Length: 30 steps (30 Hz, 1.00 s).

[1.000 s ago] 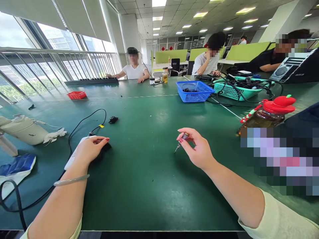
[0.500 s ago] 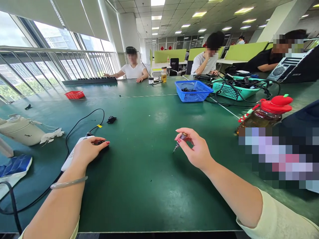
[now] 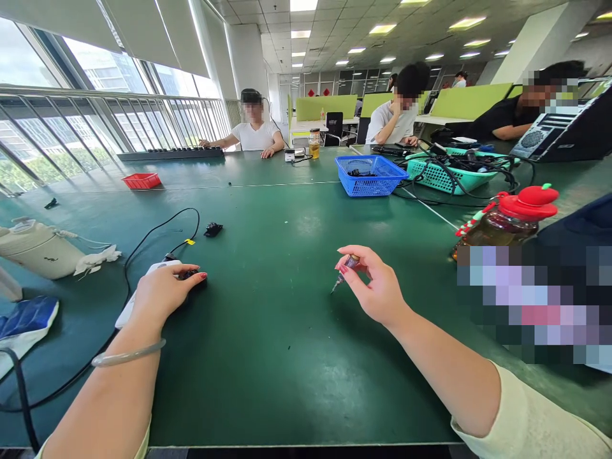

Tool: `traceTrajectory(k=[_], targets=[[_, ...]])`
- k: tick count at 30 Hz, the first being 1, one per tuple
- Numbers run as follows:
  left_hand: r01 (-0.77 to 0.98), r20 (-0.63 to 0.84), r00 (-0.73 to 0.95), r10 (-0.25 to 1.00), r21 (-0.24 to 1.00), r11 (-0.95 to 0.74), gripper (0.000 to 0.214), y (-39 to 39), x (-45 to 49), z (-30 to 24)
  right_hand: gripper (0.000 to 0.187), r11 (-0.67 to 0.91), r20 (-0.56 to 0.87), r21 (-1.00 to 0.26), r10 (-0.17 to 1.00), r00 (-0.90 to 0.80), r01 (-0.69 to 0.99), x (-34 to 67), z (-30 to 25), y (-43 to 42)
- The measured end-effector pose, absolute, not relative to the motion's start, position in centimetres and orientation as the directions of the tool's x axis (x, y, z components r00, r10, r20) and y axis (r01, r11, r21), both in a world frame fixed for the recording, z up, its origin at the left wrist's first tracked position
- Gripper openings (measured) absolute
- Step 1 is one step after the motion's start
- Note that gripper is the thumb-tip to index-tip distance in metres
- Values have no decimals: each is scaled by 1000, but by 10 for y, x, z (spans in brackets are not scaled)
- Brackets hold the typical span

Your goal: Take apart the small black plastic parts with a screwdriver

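Head view: just right of the frame's centre, the right hand has its fingers pinched on a small screwdriver, tip slanting down-left towards the green tabletop. At centre-left, the left hand curls over a dark object; whether those fingers grip it, can't tell.

A small screwdriver-like tool, brownish-handled, is held slantwise, its thin tip angled down-left over the desk. A dark object, mostly hidden under the left hand, is seen near a white bar.
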State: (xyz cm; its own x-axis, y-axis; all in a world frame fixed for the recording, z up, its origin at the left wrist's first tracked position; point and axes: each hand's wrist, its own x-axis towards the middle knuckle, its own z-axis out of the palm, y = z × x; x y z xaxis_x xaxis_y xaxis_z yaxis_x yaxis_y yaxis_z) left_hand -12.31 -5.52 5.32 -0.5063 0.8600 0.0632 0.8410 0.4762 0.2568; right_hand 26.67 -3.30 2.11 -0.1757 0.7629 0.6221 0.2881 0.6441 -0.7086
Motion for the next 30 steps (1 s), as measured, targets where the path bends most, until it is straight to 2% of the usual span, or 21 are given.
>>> traceTrajectory(k=[10, 30], targets=[[874, 104, -458, 883, 235, 425, 43, -56, -121, 53, 25, 645, 619, -708, 763, -186, 287, 267, 20, -31], [845, 99, -503, 858, 264, 465, 38, -57, -123, 56, 25, 643, 617, -713, 765, -188, 279, 267, 21, -33]])
